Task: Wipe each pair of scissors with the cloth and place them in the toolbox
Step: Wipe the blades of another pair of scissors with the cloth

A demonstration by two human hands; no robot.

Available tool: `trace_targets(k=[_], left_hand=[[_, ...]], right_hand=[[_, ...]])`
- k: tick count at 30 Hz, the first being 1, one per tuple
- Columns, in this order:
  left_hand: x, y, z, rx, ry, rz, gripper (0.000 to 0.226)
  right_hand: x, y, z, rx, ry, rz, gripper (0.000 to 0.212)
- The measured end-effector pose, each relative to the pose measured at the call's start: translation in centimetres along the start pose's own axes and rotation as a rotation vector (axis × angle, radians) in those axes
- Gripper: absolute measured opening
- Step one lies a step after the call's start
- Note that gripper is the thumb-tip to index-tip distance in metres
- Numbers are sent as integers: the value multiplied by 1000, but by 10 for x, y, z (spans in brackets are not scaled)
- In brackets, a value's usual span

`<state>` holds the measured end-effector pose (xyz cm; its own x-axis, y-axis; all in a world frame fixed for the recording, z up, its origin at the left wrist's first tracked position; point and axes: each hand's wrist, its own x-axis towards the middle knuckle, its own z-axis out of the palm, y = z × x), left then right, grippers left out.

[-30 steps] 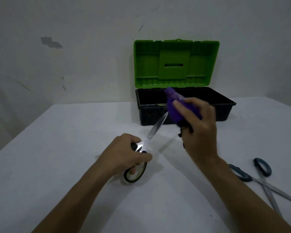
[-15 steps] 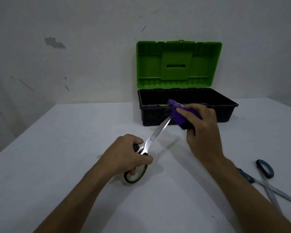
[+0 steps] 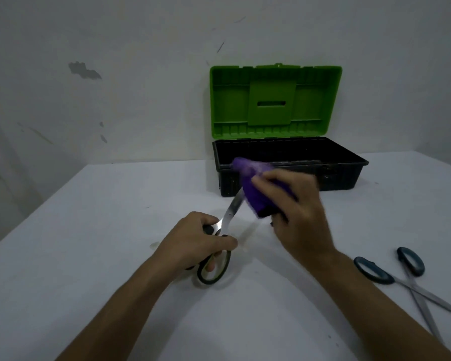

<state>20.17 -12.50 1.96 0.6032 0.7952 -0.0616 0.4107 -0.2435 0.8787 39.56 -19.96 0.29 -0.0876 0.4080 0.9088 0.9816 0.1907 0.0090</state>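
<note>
My left hand point(image 3: 195, 243) grips the black-and-green handles of a pair of scissors point(image 3: 231, 212), blades pointing up and away toward the toolbox. My right hand point(image 3: 294, 212) holds a purple cloth point(image 3: 253, 186) wrapped over the upper part of the blades, so the tips are hidden. The toolbox point(image 3: 349, 175) has a black base and an upright green lid point(image 3: 274, 100); it stands open at the back of the white table. A second pair of scissors point(image 3: 406, 277) with dark teal handles lies open on the table at the right.
A white wall with scuff marks rises right behind the toolbox. The white table point(image 3: 89, 256) has its left edge running diagonally at the left; bare surface lies in front of and left of my hands.
My right hand has slid the purple cloth down along the blades, closer to my left hand. The left hand has kept its hold on the handles.
</note>
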Motion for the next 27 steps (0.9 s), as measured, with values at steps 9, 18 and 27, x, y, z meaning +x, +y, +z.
trace_targets(k=[9,18,27], left_hand=[[-8,6,-6,-91,-213,23,31],[-5,11,17,-118,28,124,17],[-5,18,2,-26,110,266,17]], right_hand=[[-5,30,1,-69,-13,230,54],[-4,-15,9,87,-89,-119,33],[18,-4,12,32,-25,-156,32]])
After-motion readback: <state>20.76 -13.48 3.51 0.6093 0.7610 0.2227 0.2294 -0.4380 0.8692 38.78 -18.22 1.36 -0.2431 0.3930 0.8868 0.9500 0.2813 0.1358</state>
